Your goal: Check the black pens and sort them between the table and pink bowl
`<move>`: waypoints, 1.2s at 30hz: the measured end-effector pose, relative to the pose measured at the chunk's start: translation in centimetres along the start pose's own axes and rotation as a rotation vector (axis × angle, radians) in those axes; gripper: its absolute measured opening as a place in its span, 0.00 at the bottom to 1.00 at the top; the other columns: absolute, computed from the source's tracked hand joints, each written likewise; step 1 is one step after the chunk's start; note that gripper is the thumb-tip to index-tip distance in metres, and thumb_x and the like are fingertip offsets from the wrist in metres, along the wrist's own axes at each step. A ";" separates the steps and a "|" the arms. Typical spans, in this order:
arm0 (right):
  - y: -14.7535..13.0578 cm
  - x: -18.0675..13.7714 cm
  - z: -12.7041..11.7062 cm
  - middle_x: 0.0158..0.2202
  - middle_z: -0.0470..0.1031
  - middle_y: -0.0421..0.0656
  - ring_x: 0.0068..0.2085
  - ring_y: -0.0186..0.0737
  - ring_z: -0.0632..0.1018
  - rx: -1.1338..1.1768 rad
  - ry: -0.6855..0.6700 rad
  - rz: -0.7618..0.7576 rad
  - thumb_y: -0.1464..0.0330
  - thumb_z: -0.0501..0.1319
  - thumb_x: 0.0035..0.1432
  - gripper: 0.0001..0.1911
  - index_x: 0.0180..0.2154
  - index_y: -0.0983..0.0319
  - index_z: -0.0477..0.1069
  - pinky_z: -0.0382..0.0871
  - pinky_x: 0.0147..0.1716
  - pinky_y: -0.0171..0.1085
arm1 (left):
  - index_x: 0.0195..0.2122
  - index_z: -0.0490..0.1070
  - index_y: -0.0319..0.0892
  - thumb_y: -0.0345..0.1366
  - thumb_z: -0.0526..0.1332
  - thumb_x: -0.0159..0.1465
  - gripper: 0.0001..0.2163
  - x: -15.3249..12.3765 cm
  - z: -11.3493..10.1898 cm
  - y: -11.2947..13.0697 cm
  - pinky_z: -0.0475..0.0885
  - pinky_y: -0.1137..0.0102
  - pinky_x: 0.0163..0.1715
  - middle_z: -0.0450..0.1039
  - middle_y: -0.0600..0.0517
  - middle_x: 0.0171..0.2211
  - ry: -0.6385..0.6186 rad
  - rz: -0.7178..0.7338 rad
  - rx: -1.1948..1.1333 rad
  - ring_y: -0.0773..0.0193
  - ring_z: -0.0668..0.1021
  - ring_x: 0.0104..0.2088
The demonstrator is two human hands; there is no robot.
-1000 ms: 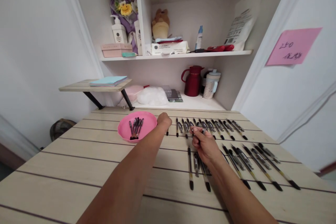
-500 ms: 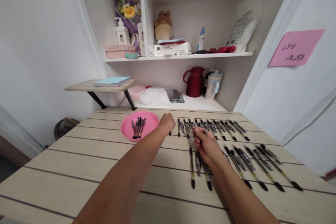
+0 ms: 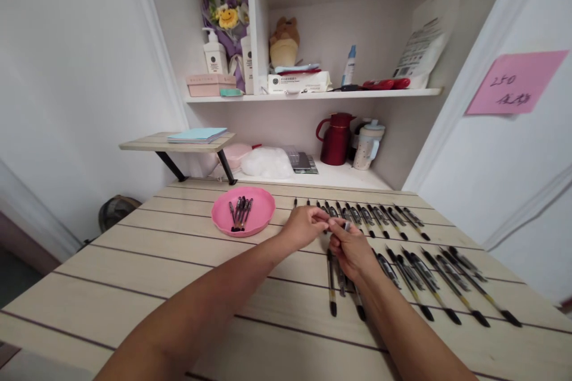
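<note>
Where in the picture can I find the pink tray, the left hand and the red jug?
Pink tray (image 3: pixel 261 209), head view: bare floor, right of the pens.
Left hand (image 3: pixel 305 226), head view: back of the hand.
Red jug (image 3: pixel 336 143), head view: middle of its body.

Tabletop (image 3: pixel 107 286): wood-look boards, smooth, low sheen, fine grain
Pens (image 3: pixel 447 276): clear plastic barrels with a slight shine, darker plastic ends
Pink tray (image 3: pixel 263 208): smooth moulded plastic, soft satin look
Riser top (image 3: pixel 152 143): wood-look board, matt
Riser legs (image 3: pixel 170 165): dark and smooth, metal or plastic, cannot tell
Sheets (image 3: pixel 197 134): matt paper
Cabinet shelf (image 3: pixel 313 93): smooth painted-looking board
Red jug (image 3: pixel 336 141): glossy, smooth body
Tumbler (image 3: pixel 365 149): speckled, smooth, lightly glossy
Bag (image 3: pixel 267 162): thin, crinkled, translucent plastic
Plush toy (image 3: pixel 285 50): soft, fuzzy cloth
Wall note (image 3: pixel 518 80): matt paper
Pump bottle (image 3: pixel 215 59): smooth plastic
</note>
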State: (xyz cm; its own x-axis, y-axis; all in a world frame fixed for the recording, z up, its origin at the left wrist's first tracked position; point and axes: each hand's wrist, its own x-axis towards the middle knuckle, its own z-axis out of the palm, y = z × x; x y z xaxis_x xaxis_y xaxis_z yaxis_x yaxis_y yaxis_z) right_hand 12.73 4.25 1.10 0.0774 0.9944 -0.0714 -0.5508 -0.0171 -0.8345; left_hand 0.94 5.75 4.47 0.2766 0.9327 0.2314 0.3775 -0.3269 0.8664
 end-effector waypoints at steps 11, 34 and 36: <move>-1.8 1.1 -0.1 0.18 0.65 0.36 0.14 0.25 0.58 -0.476 0.053 0.011 0.54 0.59 0.45 0.17 0.29 0.63 0.66 0.48 0.11 0.28 | 0.33 0.70 0.38 0.28 0.58 0.48 0.10 -3.1 -1.7 -2.5 0.67 0.77 0.22 0.69 0.53 0.26 0.156 -0.208 -0.255 0.72 0.71 0.23; -0.7 9.3 4.7 0.34 0.71 0.47 0.33 0.36 0.73 -2.039 -0.574 -0.698 0.71 0.50 0.56 0.11 0.31 0.63 0.71 0.58 0.30 0.32 | 0.30 0.68 0.37 0.28 0.57 0.46 0.09 -5.9 -1.9 -6.1 0.63 0.78 0.19 0.66 0.56 0.23 0.051 -0.330 -0.572 0.75 0.68 0.19; -0.3 9.3 4.9 0.34 0.70 0.47 0.31 0.37 0.73 -2.118 -0.477 -0.713 0.71 0.49 0.58 0.11 0.32 0.64 0.70 0.57 0.27 0.32 | 0.29 0.68 0.37 0.28 0.57 0.46 0.09 -5.9 -1.9 -6.0 0.62 0.78 0.20 0.66 0.56 0.23 0.048 -0.330 -0.581 0.75 0.68 0.20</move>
State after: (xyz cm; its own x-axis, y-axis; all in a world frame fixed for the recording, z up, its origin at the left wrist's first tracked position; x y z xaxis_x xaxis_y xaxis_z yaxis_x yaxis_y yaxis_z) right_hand 9.56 13.99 3.30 -0.5163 0.8271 0.2223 0.8564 0.5014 0.1235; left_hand -4.66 2.47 -1.24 0.1839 0.9798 -0.0787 -0.1057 0.0993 0.9894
